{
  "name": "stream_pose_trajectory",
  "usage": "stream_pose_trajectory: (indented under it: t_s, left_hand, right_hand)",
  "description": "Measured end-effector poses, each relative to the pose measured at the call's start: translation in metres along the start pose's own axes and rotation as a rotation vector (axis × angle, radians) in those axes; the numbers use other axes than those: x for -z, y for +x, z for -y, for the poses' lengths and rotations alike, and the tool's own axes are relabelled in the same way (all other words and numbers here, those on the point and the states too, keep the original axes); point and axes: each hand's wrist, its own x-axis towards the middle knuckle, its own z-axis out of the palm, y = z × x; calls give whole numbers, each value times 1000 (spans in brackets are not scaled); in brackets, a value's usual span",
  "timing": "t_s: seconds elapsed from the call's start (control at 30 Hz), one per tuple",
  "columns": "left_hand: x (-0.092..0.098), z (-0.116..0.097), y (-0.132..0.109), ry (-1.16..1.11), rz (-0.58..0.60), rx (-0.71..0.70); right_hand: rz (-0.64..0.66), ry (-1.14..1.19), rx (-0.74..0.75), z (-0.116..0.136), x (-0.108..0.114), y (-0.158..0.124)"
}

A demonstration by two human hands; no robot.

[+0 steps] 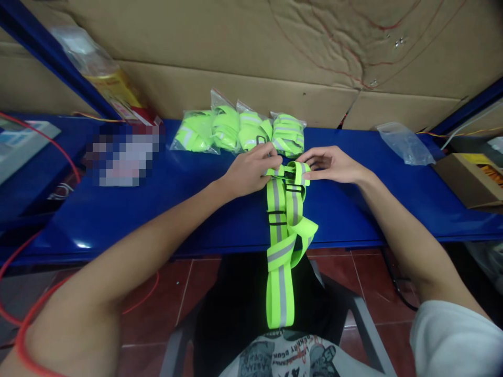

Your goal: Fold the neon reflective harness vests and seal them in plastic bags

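Observation:
A neon-yellow reflective strap (pixel 283 230) with grey stripes and black buckles lies across the blue table (pixel 157 209) and hangs over its front edge toward my lap. My left hand (pixel 251 170) is closed on the strap's top end from the left. My right hand (pixel 334 163) pinches the same folded top end from the right. Just behind my hands, several clear bags of folded neon straps (pixel 239 131) stand in a row against the cardboard wall.
An empty clear plastic bag (pixel 404 142) lies at the back right. An open cardboard box (pixel 471 178) sits at the right edge. A blurred patch (pixel 123 152) and a wrapped packet (pixel 106 78) are at the back left. Red cable (pixel 23 324) loops at the left.

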Motion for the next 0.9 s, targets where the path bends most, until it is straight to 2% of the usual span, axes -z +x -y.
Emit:
stream_pose_trajectory:
  t_s: [0.13, 0.27, 0.4, 0.5, 0.67, 0.77, 0.9]
  left_hand:
    - [-4, 0, 0, 35, -30, -55]
    - [0, 2, 2, -191, -34, -74]
    - [4, 9, 3, -523, 15, 45]
    - [3, 15, 3, -605, 70, 139]
    - [5, 11, 6, -494, 45, 75]
    - [8, 3, 8, -383, 43, 19]
    - [10, -2, 8, -162, 49, -139]
  right_hand:
    - [32, -135, 38, 3, -1, -2]
    - [18, -112, 29, -1, -1, -3]
    - [-13, -147, 65, -7, -3, -1]
    - [-14, -224, 122, -8, -6, 0]
    - [-13, -356, 224, 3, -7, -1]
    - [29, -255, 179, 6, -3, -2]
    - [-18, -128, 93, 2, 1, -2]
